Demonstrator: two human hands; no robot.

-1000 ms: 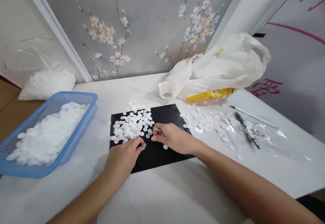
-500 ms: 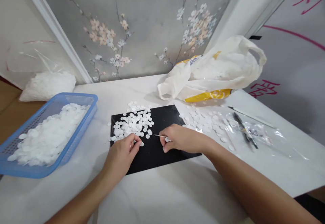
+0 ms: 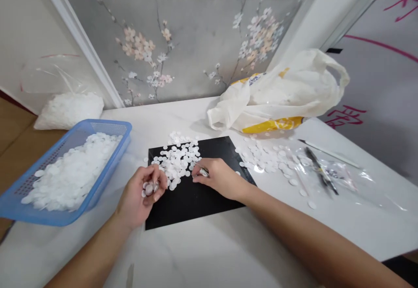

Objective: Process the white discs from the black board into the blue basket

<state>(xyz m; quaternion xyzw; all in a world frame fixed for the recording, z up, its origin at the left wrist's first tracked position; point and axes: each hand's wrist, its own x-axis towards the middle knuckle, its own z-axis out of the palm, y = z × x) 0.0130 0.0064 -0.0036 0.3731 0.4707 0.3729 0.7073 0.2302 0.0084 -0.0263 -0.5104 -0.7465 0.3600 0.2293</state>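
My left hand (image 3: 132,201) is turned palm up at the left edge of a black sheet (image 3: 192,205). Its fingers curl round several small white discs (image 3: 149,188). Over the middle of the sheet, my right hand (image 3: 222,178) pinches a thin metal tool (image 3: 203,168), whose exact kind I cannot make out. Something white, perhaps a disc, shows beside the tool between those fingers. A loose heap of white discs (image 3: 178,159) covers the sheet's upper left part and spills past its far edge. The tool's tip is close to the heap's right side.
At the left stands a blue plastic basket (image 3: 88,203) holding many white discs, with a clear bag of white pieces (image 3: 70,109) behind it. A white plastic carrier bag (image 3: 281,96) lies at the back. Scattered discs (image 3: 267,157), a black pen (image 3: 321,170) and clear plastic packaging (image 3: 369,188) lie right.
My left hand has moved left and turned palm up, showing the discs in it. My right hand has shifted left and slightly up towards the heap, still gripping the metal tool.
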